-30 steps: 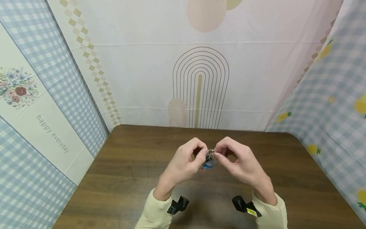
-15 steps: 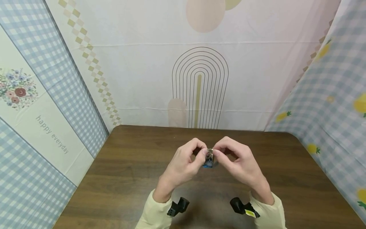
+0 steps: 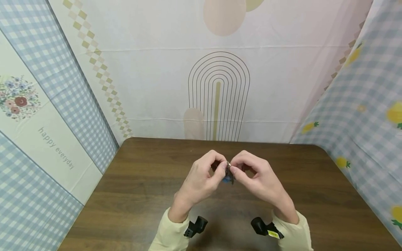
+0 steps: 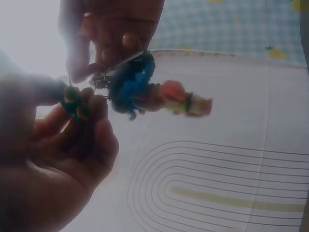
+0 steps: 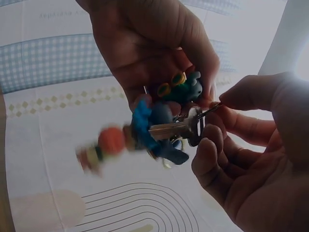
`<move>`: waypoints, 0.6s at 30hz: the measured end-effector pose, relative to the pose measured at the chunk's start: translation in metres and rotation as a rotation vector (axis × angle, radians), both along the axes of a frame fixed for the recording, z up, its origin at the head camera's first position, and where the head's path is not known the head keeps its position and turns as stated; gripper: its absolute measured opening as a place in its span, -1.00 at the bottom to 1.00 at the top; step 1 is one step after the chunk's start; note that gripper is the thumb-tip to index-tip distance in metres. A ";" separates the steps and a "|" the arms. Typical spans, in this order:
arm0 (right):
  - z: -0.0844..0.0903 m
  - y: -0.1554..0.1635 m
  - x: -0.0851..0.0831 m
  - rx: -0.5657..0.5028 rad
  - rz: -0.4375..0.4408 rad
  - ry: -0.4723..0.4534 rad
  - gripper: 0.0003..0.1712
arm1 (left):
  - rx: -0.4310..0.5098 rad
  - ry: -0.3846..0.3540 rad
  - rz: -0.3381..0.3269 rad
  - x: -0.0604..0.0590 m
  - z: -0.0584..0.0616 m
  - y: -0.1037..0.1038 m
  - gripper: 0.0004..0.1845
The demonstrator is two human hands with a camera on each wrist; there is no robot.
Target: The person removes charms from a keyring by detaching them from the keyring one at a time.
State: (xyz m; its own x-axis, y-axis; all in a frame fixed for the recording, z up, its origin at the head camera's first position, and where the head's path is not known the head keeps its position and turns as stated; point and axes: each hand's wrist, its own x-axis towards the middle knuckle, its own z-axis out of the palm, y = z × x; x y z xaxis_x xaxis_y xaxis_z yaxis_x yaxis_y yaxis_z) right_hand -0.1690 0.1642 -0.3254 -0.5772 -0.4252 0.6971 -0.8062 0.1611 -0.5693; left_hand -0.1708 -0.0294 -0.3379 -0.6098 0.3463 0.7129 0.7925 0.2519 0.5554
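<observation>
Between two hands (image 3: 230, 174), one keyring (image 5: 195, 118).

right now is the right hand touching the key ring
Touching. The right wrist view shows the right hand pinching the key ring between thumb and fingertips, just above the silver key.

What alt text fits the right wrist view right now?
Seen from below, the right hand pinches a key ring beside a silver key, while the left hand holds a green charm. A blue and orange figure charm dangles, blurred.
</observation>
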 end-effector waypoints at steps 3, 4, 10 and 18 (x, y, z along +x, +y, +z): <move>0.000 -0.002 0.000 0.015 -0.017 -0.003 -0.75 | -0.006 0.014 0.019 0.000 -0.001 0.000 -0.94; 0.000 -0.002 0.000 0.018 -0.020 0.002 -0.76 | -0.006 0.020 0.022 0.000 -0.001 0.000 -0.94; -0.001 -0.003 0.000 0.020 -0.026 0.046 -0.71 | -0.008 0.050 0.027 0.000 0.000 -0.001 -0.94; -0.003 -0.003 -0.003 -0.017 -0.010 0.116 -0.60 | -0.019 0.072 0.033 0.002 0.002 -0.001 -0.95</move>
